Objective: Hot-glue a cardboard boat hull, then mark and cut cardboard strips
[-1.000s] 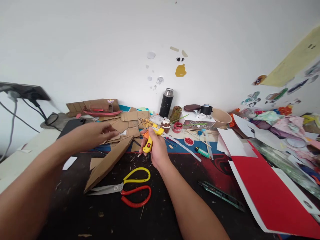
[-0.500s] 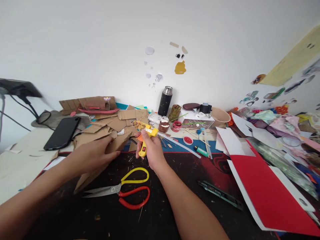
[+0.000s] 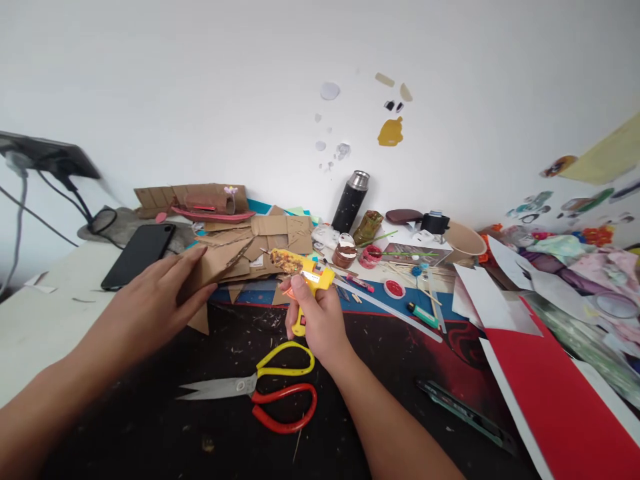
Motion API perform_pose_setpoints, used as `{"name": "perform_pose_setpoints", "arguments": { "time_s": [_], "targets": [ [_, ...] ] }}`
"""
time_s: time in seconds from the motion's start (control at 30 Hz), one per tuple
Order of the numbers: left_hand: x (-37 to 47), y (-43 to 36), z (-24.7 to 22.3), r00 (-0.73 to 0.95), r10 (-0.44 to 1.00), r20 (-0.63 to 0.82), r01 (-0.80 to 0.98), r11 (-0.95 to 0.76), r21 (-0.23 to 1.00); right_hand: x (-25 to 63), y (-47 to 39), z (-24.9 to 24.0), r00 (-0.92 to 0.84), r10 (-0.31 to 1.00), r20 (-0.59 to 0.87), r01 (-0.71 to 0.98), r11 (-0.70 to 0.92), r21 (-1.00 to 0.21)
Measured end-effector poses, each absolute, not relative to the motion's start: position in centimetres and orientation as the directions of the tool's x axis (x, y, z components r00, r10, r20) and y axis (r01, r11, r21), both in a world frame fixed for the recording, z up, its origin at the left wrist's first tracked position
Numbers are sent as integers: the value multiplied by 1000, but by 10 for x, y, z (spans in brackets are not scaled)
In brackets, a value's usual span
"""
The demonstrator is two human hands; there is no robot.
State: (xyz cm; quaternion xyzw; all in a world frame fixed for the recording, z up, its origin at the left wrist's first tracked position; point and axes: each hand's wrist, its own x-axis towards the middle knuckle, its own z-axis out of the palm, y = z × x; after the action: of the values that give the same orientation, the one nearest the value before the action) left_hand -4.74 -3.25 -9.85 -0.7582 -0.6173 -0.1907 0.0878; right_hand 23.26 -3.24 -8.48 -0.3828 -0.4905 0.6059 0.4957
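My right hand (image 3: 323, 317) is wrapped round the handle of a yellow hot glue gun (image 3: 316, 275), its nozzle pointing left. A long clear glue stick (image 3: 390, 311) sticks out of the gun's back end. My left hand (image 3: 155, 287) grips a folded piece of cardboard (image 3: 216, 263) between thumb and fingers, at the front of the cardboard pile. Below the hands, scissors (image 3: 245, 387) with one yellow and one red handle lie on the dark mat, blades slightly parted and pointing left.
A black phone (image 3: 140, 257) lies at left. Behind are cardboard scraps (image 3: 270, 227), a small boat model (image 3: 210, 210), a black flask (image 3: 351, 200) and paint jars (image 3: 345, 250). A utility knife (image 3: 465, 417) and red card (image 3: 565, 393) lie at right.
My left hand has carried the cardboard up and left, off the front mat. The glue gun stays in my right hand. The whole view has shifted, with things appearing further right.
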Motion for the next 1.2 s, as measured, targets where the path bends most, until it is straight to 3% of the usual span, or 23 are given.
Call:
{"name": "perform_pose_setpoints", "arguments": {
  "time_s": [0.17, 0.33, 0.93, 1.2],
  "targets": [
    [-50, -35, -94, 297, 789, 537, 948, -311, -68, 228, -40, -91, -240, 970, -29, -131, -62, -989],
    [-47, -36, -89, 386, 725, 570, 919, -353, -174, 225, -47, -92, -218, 975, -42, -71, -58, -996],
    [-38, -41, -89, 405, 720, 563, 910, -380, -169, 230, -54, -99, -231, 972, 41, 226, 95, -969],
    [-38, -43, -86, 382, 742, 551, 921, -357, -158, 228, -57, -97, -223, 975, 16, 202, 62, -977]
  ]
}}
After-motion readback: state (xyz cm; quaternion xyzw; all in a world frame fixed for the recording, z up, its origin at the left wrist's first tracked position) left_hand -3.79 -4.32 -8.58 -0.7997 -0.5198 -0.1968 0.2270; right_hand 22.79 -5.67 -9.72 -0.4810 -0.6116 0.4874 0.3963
